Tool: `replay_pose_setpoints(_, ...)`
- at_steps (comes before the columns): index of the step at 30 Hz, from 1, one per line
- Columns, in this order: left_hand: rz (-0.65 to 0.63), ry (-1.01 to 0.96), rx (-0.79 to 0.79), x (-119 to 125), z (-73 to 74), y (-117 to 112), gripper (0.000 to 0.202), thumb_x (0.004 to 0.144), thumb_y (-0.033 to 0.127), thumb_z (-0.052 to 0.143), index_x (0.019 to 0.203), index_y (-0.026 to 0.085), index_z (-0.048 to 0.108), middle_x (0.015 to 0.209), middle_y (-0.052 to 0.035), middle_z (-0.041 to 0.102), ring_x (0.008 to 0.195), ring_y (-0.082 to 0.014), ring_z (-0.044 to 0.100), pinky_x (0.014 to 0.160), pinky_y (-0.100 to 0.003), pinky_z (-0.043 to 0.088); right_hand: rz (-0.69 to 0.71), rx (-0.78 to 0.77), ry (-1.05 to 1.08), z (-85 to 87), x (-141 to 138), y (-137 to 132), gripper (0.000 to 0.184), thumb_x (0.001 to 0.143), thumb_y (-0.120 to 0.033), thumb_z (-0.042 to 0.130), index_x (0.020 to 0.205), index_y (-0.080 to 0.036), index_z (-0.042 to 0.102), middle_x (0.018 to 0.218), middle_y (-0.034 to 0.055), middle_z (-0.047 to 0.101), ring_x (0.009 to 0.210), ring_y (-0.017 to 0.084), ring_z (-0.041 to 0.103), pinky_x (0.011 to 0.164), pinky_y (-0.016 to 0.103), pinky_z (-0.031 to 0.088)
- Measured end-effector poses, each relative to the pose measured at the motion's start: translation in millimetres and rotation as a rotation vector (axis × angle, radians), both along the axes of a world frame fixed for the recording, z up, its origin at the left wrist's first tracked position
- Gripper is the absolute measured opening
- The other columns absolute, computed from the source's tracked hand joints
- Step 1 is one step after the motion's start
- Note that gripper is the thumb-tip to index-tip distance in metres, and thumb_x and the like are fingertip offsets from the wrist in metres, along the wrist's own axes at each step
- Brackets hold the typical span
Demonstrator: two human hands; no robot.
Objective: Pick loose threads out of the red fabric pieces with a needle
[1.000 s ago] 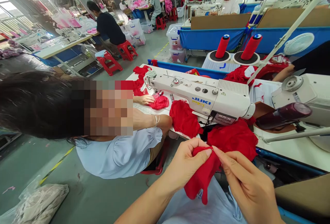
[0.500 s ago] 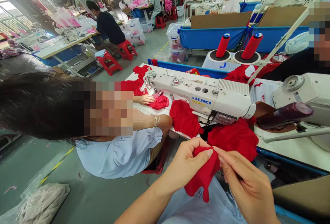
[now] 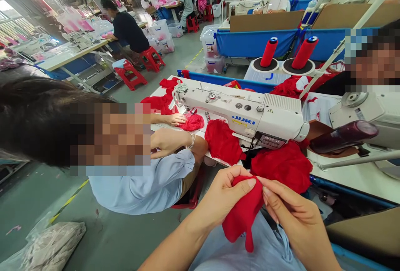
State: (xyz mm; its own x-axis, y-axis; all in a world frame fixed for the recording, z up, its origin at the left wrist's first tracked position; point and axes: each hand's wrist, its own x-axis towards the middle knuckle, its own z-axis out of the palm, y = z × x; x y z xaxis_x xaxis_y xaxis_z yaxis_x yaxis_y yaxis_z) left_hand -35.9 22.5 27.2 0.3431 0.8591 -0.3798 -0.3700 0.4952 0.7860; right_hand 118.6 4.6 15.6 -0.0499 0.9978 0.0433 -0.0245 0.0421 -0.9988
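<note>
My left hand (image 3: 223,198) and my right hand (image 3: 292,217) both pinch a small piece of red fabric (image 3: 242,217) over my lap, fingertips meeting at its top edge. The cloth hangs down between my hands, a narrow tail at its bottom. Just beyond it, a heap of red fabric (image 3: 283,165) lies at the near edge of the sewing table (image 3: 359,179). A white JUKI sewing machine (image 3: 246,115) stands behind the heap.
A co-worker in a light blue top (image 3: 140,183) sits close on my left, their hands on red cloth (image 3: 192,122) at the machine. Two red thread cones (image 3: 287,52) stand behind. Another person is at the right. Red stools (image 3: 131,73) and storage bins (image 3: 212,48) line the aisle.
My hands have gathered the red piece slightly, so it hangs shorter and more bunched. The co-worker's head has dropped lower and the person at the right has leaned into view.
</note>
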Motion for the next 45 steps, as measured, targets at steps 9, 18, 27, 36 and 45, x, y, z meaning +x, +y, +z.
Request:
replay_pose_setpoints(9, -0.012, 0.053, 0.018, -1.1, 0.4, -0.2, 0.031, 0.08, 0.04, 0.071, 0.076, 0.014, 0.054, 0.063, 0.0032, 0.055, 0.051, -0.0044, 0.042, 0.049, -0.016, 0.032, 0.058, 0.433, -0.427, 10.4, 8.6, 0.8, 0.041, 0.09, -0.007, 0.053, 0.121, -0.028, 0.069, 0.076, 0.0011, 0.063, 0.061, 0.008, 0.061, 0.055, 0.013, 0.05)
replay_pose_setpoints(18, -0.046, 0.173, 0.126, -4.2, 7.5, -2.9, 0.029, 0.085, 0.041, 0.065, 0.077, 0.014, 0.055, 0.066, 0.0023, 0.055, 0.055, -0.0062, 0.043, 0.052, -0.018, 0.034, 0.038, 0.484, -0.509, 10.4, 9.5, -4.9, 0.04, 0.09, -0.006, 0.052, 0.121, -0.025, 0.068, 0.079, 0.0014, 0.064, 0.065, 0.007, 0.063, 0.059, 0.011, 0.05)
replay_pose_setpoints(27, -0.049, 0.237, 0.174, -3.4, 13.2, -4.9, 0.032, 0.084, 0.044, 0.064, 0.075, 0.014, 0.056, 0.067, 0.0011, 0.056, 0.057, -0.0072, 0.045, 0.054, -0.019, 0.035, -0.007, 0.404, -0.465, 13.3, 4.1, -5.2, 0.03, 0.09, -0.011, 0.055, 0.111, -0.023, 0.072, 0.075, 0.0006, 0.066, 0.061, 0.008, 0.063, 0.056, 0.012, 0.051)
replay_pose_setpoints(36, -0.035, 0.133, 0.095, -3.9, 6.5, -5.9, 0.033, 0.081, 0.045, 0.068, 0.077, 0.014, 0.056, 0.067, 0.0013, 0.058, 0.054, -0.0065, 0.045, 0.053, -0.018, 0.035, 0.012, 0.212, -0.278, 4.2, 1.1, -7.2, 0.025, 0.09, -0.02, 0.059, 0.109, -0.024, 0.075, 0.069, 0.0013, 0.064, 0.057, 0.011, 0.061, 0.045, 0.016, 0.047)
replay_pose_setpoints(45, -0.021, 0.092, 0.065, -4.2, 4.6, -5.4, 0.032, 0.08, 0.043, 0.07, 0.077, 0.014, 0.056, 0.067, 0.0023, 0.057, 0.054, -0.0058, 0.044, 0.053, -0.018, 0.033, 0.009, 0.18, -0.222, 8.1, 1.0, -5.7, 0.024, 0.088, -0.02, 0.061, 0.106, -0.025, 0.077, 0.066, 0.0007, 0.063, 0.052, 0.011, 0.057, 0.043, 0.017, 0.046)
